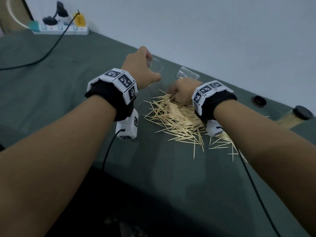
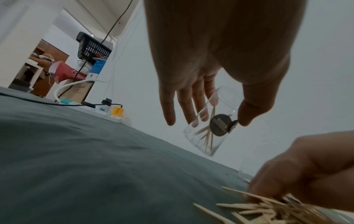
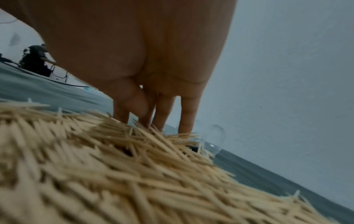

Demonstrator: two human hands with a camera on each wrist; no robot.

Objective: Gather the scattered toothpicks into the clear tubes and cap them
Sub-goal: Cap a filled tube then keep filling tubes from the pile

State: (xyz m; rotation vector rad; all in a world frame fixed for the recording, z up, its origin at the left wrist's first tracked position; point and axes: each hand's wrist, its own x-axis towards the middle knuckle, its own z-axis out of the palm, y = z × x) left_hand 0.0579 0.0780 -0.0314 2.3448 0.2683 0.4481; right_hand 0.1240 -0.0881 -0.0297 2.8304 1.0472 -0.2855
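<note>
A heap of wooden toothpicks (image 1: 177, 117) lies scattered on the green table (image 1: 68, 82). My left hand (image 1: 150, 65) holds a clear tube (image 2: 205, 136) tilted above the table, thumb on one side and fingers on the other. A few toothpicks stand inside it, and a black disc (image 2: 220, 125) shows by the thumb. My right hand (image 1: 172, 93) reaches down into the far edge of the heap, its fingertips (image 3: 122, 116) buried in the toothpicks (image 3: 134, 159) and pinching some. A second clear tube (image 1: 188, 75) lies on its side just beyond that hand.
At the right table edge lies a capped tube full of toothpicks (image 1: 294, 115), with a loose black cap (image 1: 259, 100) near it. A white power strip (image 1: 61, 28) with plugs and a black cable sits at the back left. A pale wall borders the far edge.
</note>
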